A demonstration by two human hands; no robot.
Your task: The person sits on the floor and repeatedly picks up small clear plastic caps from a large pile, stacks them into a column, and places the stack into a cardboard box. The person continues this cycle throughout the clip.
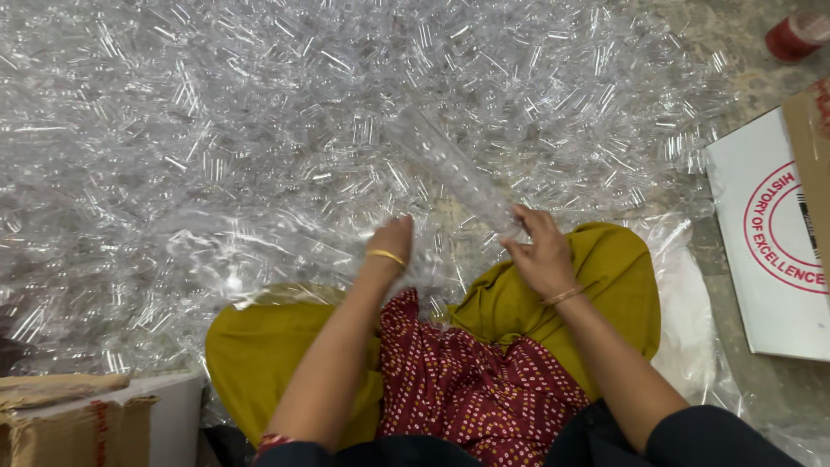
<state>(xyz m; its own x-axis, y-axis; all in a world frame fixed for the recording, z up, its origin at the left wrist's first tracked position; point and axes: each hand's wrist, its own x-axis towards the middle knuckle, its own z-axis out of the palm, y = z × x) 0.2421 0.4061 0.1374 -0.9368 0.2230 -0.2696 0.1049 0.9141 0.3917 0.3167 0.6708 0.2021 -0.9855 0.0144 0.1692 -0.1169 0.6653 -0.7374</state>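
1. Stack of clear plastic pieces, nested into a long transparent column, slants from the right hand up and left across the heap. Its lower end sits in that hand's grip; its upper end hangs free just above the pile.

2. Handling, as a judgement: very light, thin-walled, smooth and likely slippery. The column looks liable to bend or slide apart if held by one end only, so a grip round the lower end with support further along would suit it best.

3. Right hand, thin bangle at the wrist, has its fingers curled and pinched round the bottom of the column.

4. Left hand, gold bangle at the wrist, reaches down into the loose pieces just left of the column's base. Its fingers are buried among the plastic, so whether it grips anything cannot be told.

5. Heap of loose clear plastic pieces covers the floor ahead, glinting, reaching nearly edge to edge.

6. Person sits with knees apart, mustard-yellow trousers and red dotted cloth in the lap.

7. White cardboard box with a red round stamp lies at right. A red-capped bottle is at top right, and brown cartons at lower left.
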